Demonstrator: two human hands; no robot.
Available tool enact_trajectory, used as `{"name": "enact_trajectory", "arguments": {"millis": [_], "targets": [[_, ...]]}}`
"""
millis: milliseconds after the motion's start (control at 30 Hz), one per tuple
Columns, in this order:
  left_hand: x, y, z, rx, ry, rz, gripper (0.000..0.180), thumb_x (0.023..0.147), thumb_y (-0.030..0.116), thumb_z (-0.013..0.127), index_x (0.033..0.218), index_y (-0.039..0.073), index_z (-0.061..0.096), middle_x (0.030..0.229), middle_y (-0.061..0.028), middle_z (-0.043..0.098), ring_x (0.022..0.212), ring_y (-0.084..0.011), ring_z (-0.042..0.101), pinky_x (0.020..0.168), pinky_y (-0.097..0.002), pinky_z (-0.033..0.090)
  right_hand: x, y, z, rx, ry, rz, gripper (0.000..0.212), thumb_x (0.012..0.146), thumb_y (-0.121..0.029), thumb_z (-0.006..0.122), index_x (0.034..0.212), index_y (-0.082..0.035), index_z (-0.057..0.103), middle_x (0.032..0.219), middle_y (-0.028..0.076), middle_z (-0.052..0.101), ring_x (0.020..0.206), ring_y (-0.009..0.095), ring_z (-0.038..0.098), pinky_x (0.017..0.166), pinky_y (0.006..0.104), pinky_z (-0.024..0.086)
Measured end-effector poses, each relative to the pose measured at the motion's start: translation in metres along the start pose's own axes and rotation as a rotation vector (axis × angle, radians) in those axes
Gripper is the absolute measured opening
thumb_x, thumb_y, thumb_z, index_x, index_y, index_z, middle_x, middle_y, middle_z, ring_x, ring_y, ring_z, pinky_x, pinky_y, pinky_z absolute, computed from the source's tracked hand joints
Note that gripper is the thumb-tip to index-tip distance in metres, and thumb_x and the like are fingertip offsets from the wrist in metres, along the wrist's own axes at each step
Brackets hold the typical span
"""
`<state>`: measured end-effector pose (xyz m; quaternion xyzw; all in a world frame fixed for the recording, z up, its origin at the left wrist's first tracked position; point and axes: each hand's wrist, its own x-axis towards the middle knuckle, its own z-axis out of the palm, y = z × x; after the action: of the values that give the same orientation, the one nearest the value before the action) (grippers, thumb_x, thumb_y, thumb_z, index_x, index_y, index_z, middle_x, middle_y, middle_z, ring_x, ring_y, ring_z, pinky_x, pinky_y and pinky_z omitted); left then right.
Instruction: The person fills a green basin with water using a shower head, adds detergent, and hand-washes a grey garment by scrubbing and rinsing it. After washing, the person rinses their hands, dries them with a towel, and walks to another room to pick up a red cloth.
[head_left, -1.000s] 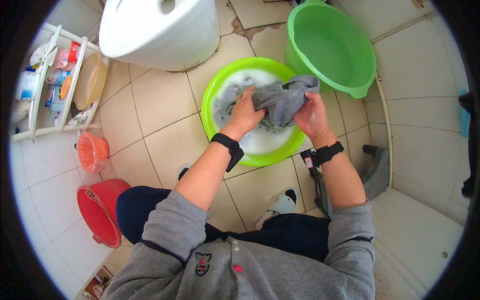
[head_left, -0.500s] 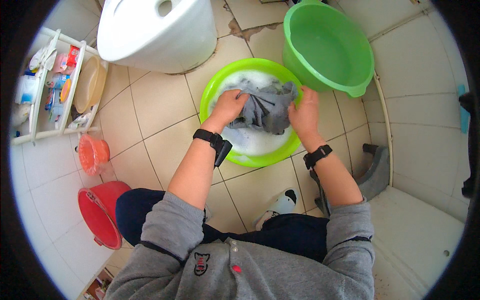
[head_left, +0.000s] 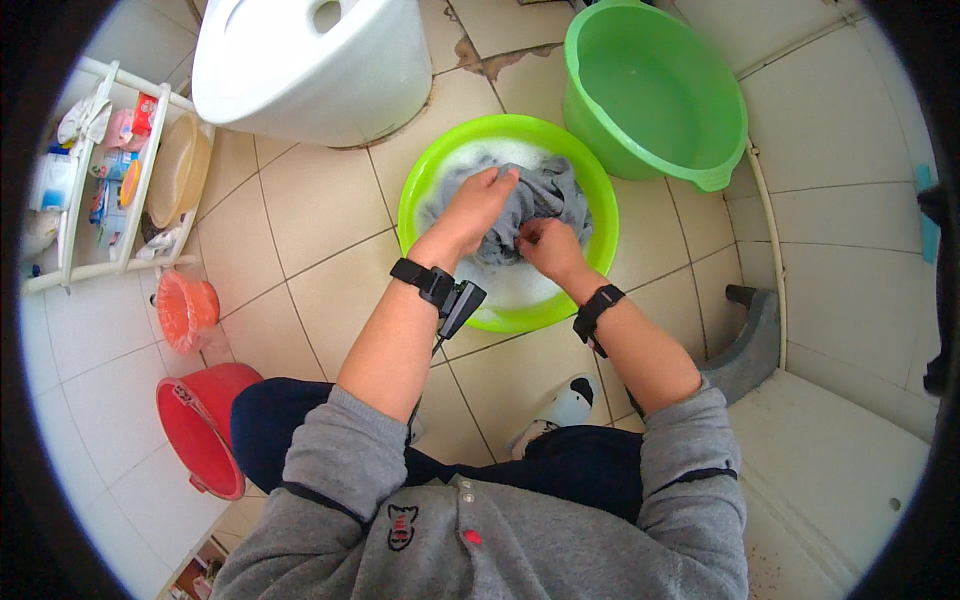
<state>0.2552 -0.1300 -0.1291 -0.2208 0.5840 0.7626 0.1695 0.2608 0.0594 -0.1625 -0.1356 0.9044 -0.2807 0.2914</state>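
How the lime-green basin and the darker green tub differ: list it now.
The lime-green basin is brighter than the darker green tub. The basin's rim is plainly round; the tub's has projecting tabs. The basin holds suds and gray cloth; neither shows in the tub. Both have wide, open tops.

A small washroom, apparently domestic, seen from above. Indicative features include the tiled floor (head_left: 330, 290), the tiled wall (head_left: 840, 200), a rounded white floor-standing fixture (head_left: 330, 90), seemingly a toilet, and a white rack (head_left: 100, 271) of packets (head_left: 146, 113) and containers (head_left: 52, 182). On the floor stand a red bucket (head_left: 205, 425), a deep green tub (head_left: 590, 120) and a bright-green basin (head_left: 607, 190) of suds (head_left: 510, 285) — ordinary household washing ware — with a lined orange bin (head_left: 187, 310) near the bucket.
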Motion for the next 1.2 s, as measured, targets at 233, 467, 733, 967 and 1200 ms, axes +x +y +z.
{"name": "enact_trajectory", "arguments": {"millis": [233, 467, 733, 967, 1200], "targets": [[0.0, -0.007, -0.013, 0.696, 0.269, 0.307, 0.03, 0.094, 0.022, 0.063, 0.107, -0.004, 0.055, 0.094, -0.0136, 0.062, 0.092, -0.019, 0.06, 0.083, -0.0336, 0.048, -0.003, -0.009, -0.049, 0.693, 0.015, 0.024, 0.023, 0.101, -0.028, 0.056, 0.101, -0.005, 0.059, 0.086, -0.001, 0.058, 0.078, 0.011, 0.056, 0.073, 0.0293, 0.049], [-0.014, -0.002, 0.005, 0.428, 0.06, 0.552, 0.015, 0.088, 0.011, 0.065, 0.101, 0.005, 0.062, 0.087, -0.0104, 0.066, 0.077, -0.026, 0.065, 0.072, -0.0367, 0.052, 0.006, -0.037, -0.086, 0.816, 0.086, 0.036, 0.027, 0.105, -0.036, 0.05, 0.105, -0.01, 0.059, 0.09, -0.005, 0.057, 0.079, 0.007, 0.053, 0.074, 0.0242, 0.046], [-0.017, -0.012, 0.013, 0.88, -0.241, 0.218, 0.029, 0.095, 0.025, 0.054, 0.107, 0.004, 0.068, 0.104, -0.0208, 0.07, 0.093, -0.0398, 0.067, 0.081, -0.0452, 0.053, -0.008, -0.061, -0.084, 1.257, 0.063, 0.162, 0.029, 0.105, -0.033, 0.052, 0.113, -0.006, 0.061, 0.108, 0.002, 0.066, 0.098, 0.014, 0.062, 0.089, 0.0303, 0.05], [-0.01, -0.035, 0.017, 0.429, -0.17, -0.066, 0.031, 0.097, 0.028, 0.052, 0.111, 0.006, 0.068, 0.096, -0.0089, 0.069, 0.083, -0.0258, 0.063, 0.073, -0.0365, 0.048, -0.005, -0.055, -0.066, 1.121, -0.002, 0.017, 0.032, 0.106, -0.031, 0.049, 0.109, -0.001, 0.061, 0.103, -0.002, 0.063, 0.096, 0.01, 0.056, 0.089, 0.0276, 0.046], [-0.011, 0.001, -0.002, 0.004, -0.075, -0.141, 0.018, 0.098, 0.03, 0.056, 0.089, 0.015, 0.062, 0.077, 0.0053, 0.051, 0.067, -0.0092, 0.042, 0.063, -0.0266, 0.036, 0.009, -0.005, -0.07, 0.263, 0.23, 0.22, 0.03, 0.102, -0.028, 0.051, 0.102, -0.001, 0.063, 0.1, 0.015, 0.067, 0.082, 0.028, 0.063, 0.081, 0.0345, 0.051]]}}
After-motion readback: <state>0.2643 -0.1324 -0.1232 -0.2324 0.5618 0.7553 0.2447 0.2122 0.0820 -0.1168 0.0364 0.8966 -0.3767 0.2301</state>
